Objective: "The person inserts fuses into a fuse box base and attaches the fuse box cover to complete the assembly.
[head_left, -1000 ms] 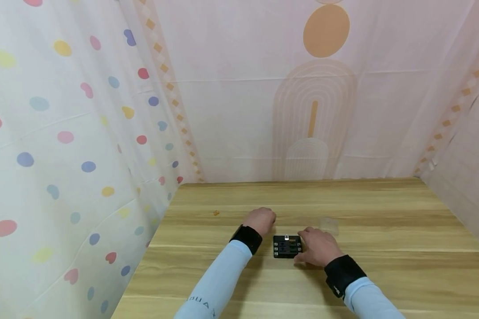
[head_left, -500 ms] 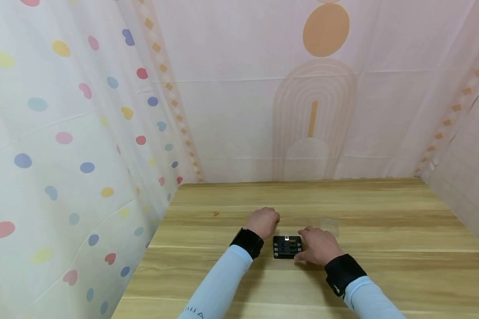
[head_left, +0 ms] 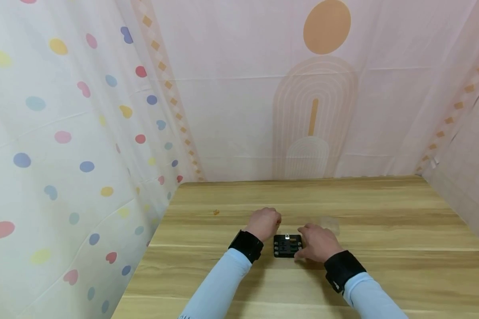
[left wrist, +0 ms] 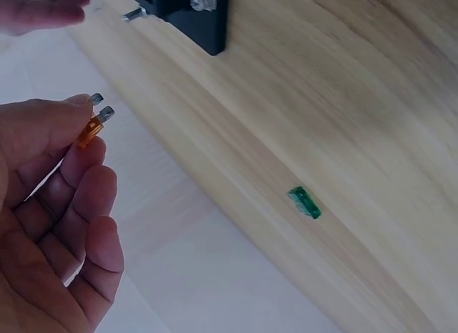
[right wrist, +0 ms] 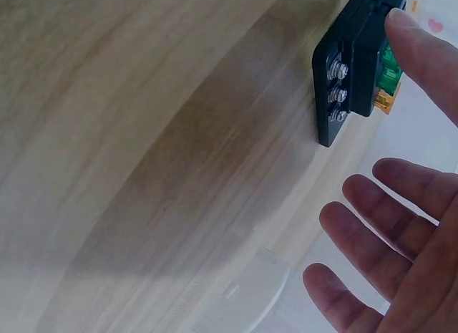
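Observation:
In the left wrist view, my left hand (left wrist: 50,182) pinches an orange blade fuse (left wrist: 90,129) between thumb and forefinger, its two metal prongs pointing outward. A black fuse box (head_left: 286,246) with screw terminals lies on the table just right of and below that hand in the head view. My right hand (head_left: 320,243) is at the box's right side. Its thumb (right wrist: 422,54) overlaps the box in the right wrist view, while the other fingers are spread apart and relaxed. A green fuse (right wrist: 389,71) and an orange fuse (right wrist: 384,100) are seated in the box.
A green fuse (left wrist: 304,203) lies loose on the wooden table (head_left: 383,230) in the left wrist view. A small orange-looking piece (head_left: 216,212) shows at the table's left. Behind the right hand lies a clear plastic cover (right wrist: 250,297). Patterned curtains (head_left: 239,110) hang behind.
My left hand has moved slightly right, closer to the far edge of the fuse box. The right hand and the box stay almost where they were.

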Tool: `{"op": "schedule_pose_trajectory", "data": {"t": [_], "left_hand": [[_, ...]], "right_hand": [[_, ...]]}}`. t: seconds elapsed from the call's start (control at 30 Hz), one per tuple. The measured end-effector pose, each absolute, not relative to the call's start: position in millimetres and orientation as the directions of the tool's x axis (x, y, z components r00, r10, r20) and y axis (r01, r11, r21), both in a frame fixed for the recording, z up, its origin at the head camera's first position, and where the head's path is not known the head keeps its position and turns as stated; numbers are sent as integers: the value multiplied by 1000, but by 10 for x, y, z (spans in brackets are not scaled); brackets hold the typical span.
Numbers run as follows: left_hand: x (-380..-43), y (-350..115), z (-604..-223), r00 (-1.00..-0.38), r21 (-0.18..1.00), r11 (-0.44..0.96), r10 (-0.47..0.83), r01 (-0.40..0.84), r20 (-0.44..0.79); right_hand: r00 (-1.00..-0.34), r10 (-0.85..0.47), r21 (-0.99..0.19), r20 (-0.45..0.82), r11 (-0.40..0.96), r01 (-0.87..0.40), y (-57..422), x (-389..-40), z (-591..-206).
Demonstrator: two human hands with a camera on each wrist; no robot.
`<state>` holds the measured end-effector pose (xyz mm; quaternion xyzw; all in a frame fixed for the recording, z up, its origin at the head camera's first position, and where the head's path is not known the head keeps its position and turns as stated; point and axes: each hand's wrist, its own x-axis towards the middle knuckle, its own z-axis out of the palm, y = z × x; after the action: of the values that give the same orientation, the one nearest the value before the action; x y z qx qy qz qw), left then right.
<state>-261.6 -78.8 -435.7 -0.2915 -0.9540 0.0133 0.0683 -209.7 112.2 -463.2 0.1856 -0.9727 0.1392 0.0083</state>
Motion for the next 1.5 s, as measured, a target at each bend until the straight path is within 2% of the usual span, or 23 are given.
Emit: {"op": "schedule_pose_trajectory", "data": {"t": [0.6, 0.87, 1.5], "left_hand": [[-2495, -743, -4211, -803, -8, 808, 587, 590, 106], [-2468, -748, -4186, -802, 61, 800, 592, 597, 79], [-2453, -732, -4224, -761, 92, 756, 644, 648, 73]], "right_hand": [[-917, -395, -239, 65, 886, -398, 1053, -2121, -4588], [-912, -406, -253, 54, 878, -406, 1020, -2128, -4618], [-909, -413, -260, 54, 873, -412, 1034, -2153, -4724]]}}
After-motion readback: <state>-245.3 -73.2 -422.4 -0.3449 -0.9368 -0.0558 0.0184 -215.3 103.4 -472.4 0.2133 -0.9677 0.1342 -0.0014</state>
